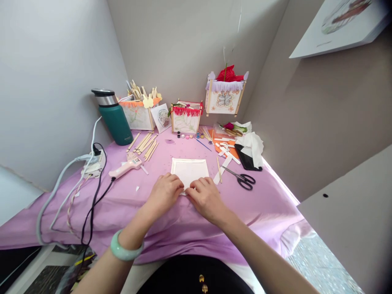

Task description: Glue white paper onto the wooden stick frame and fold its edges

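Observation:
A white rectangular sheet, paper or cloth, lies flat on the table with raised or folded borders along its far and side edges. My left hand pinches its near edge with curled fingers. Close beside it, my right hand is also closed on that near edge, the two thumbs almost meeting. The hands hide most of the near border. To the right of the sheet are a thin wooden stick, a white paper strip and black-handled scissors with their blades pointing left.
A pink glue gun and bundled wooden sticks lie at left, near a green bottle and a power strip with trailing cords. Decorated boxes stand behind small paint pots. Crumpled tissue lies at right.

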{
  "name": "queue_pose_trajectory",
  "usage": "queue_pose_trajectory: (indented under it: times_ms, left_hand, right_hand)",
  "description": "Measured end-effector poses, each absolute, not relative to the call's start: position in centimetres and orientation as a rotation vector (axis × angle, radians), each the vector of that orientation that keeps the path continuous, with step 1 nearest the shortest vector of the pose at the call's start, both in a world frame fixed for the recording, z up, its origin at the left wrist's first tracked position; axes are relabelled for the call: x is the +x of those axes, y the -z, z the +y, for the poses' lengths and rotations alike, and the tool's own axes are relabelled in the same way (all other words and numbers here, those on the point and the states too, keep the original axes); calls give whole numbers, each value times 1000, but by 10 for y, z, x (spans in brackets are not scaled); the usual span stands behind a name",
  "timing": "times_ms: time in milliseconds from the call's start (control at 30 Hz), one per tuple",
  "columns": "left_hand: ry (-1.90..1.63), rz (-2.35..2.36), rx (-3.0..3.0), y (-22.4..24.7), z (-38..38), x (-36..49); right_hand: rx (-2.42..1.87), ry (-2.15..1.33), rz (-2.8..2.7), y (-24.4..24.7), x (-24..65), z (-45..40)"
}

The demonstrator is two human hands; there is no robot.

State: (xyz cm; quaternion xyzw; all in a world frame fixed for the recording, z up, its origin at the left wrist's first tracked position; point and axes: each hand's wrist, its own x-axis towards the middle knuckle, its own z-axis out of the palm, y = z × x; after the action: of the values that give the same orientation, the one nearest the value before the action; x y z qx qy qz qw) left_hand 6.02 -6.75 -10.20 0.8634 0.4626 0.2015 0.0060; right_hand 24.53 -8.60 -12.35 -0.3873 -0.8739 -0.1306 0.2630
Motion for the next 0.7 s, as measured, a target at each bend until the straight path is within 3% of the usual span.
queue_pose_trajectory:
  times_ms: [467, 700]
  left_hand:
    - [-515, 1465, 2639, 99, -64, 64]
    - [-471, 1492, 2694, 96, -66, 68]
  right_hand:
    - [-964, 384, -2409, 131, 236, -79]
    - [-1089, 124, -2273, 124, 258, -92]
